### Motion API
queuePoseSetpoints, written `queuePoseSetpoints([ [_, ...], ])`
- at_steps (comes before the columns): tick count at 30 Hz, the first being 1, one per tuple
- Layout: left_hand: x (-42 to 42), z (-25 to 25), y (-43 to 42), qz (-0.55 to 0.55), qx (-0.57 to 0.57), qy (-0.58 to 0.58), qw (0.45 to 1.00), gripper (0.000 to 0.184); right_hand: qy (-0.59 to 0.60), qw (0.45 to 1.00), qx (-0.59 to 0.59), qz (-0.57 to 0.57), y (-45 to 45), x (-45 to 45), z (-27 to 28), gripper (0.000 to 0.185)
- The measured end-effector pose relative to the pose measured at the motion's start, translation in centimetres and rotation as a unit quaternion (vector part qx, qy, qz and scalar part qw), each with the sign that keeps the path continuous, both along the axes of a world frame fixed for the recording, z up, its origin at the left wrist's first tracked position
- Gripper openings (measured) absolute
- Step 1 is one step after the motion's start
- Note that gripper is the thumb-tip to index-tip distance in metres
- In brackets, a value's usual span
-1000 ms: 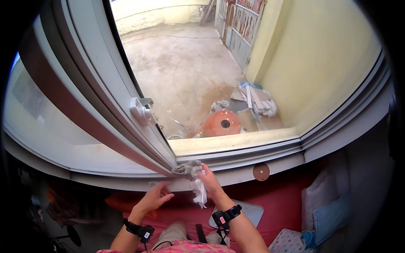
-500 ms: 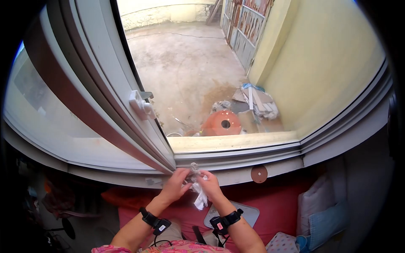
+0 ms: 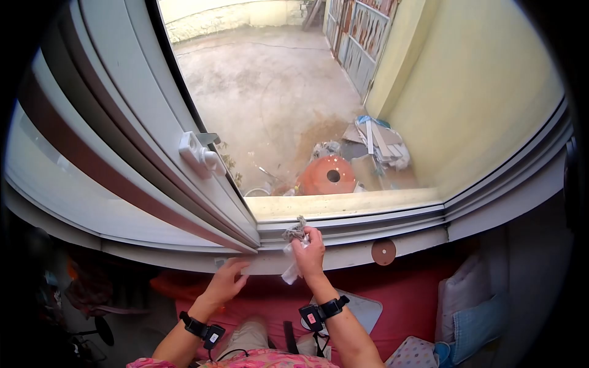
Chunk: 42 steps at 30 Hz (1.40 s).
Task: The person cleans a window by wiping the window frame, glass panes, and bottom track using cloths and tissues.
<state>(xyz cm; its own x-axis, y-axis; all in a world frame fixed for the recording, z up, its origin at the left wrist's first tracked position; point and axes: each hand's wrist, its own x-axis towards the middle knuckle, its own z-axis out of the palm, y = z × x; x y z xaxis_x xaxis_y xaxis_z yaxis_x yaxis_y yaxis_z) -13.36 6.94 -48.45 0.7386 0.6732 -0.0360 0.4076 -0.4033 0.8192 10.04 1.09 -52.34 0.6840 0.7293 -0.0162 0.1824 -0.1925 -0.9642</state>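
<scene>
My right hand (image 3: 310, 251) pinches a crumpled cloth (image 3: 292, 253), soiled grey at the top and white where it hangs down. It holds the cloth against or just above the window track (image 3: 343, 228), near the lower corner of the sliding sash (image 3: 236, 224). My left hand (image 3: 228, 282) is off the cloth, fingers stretched apart at the front edge of the sill (image 3: 350, 262). Close to its fingertips lies a small pale patch or scrap (image 3: 220, 262), too small to make out.
A brown disc (image 3: 384, 252) sits on the sill to the right. The sash carries a white latch (image 3: 201, 154). Below are a red-covered bed (image 3: 405, 300), pillows (image 3: 460, 294) and a grey flat panel (image 3: 359, 310). Outside, an orange round object (image 3: 325, 175) lies near boards (image 3: 383, 144).
My left hand has let go of the cloth and moved down and left. My right hand has carried the cloth up and slightly right, onto or over the track.
</scene>
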Motion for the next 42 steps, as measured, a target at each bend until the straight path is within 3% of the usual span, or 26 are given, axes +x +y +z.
queuePoseSetpoints([
  [1, -1.1, -0.1, 0.0, 0.007, 0.008, 0.025, 1.000, 0.035, -0.171, 0.982, 0.020, -0.073, 0.1, 0.4, 0.1, 0.024],
  [2, -2.0, -0.1, 0.1, 0.012, -0.014, 0.046, 0.999, 0.029, -0.171, 0.982, 0.020, -0.074, 0.2, 0.9, -0.5, 0.024],
  [4, -4.1, -0.4, 0.1, 0.008, 0.014, 0.074, 0.997, 0.029, -0.169, 0.969, 0.012, -0.182, 0.7, 1.7, -2.5, 0.025],
  [9, -7.1, -1.0, 0.0, 0.028, 0.060, 0.107, 0.992, 0.026, -0.177, 0.968, -0.002, -0.179, 2.7, -0.4, -3.6, 0.031],
  [13, -7.9, -1.5, 0.0, 0.032, 0.032, 0.121, 0.992, 0.026, -0.236, 0.971, 0.025, -0.022, 4.1, -5.2, -4.3, 0.036],
  [19, -6.6, 0.0, 0.1, -0.012, 0.034, 0.155, 0.987, 0.025, -0.232, 0.972, 0.022, 0.040, 4.2, -4.9, -2.8, 0.032],
  [27, -7.0, -0.6, 0.0, -0.005, 0.050, 0.165, 0.985, 0.024, -0.239, 0.939, -0.068, -0.237, -2.5, 8.5, -3.8, 0.023],
  [31, -7.9, -0.8, -0.3, 0.011, 0.033, 0.170, 0.985, 0.023, -0.223, 0.917, -0.045, -0.328, -3.1, 11.1, -3.4, 0.024],
  [34, -8.6, -1.1, -0.2, 0.020, 0.034, 0.170, 0.985, 0.023, -0.233, 0.934, -0.077, -0.261, -1.7, 7.6, -3.9, 0.033],
  [40, -7.7, -0.5, 0.2, 0.003, 0.048, 0.171, 0.984, 0.023, -0.223, 0.975, 0.021, 0.015, 3.3, -4.1, -4.0, 0.043],
  [42, -7.4, -0.4, 0.3, 0.001, 0.045, 0.169, 0.985, 0.024, -0.148, 0.987, 0.030, 0.048, 5.0, -5.3, -3.5, 0.036],
])
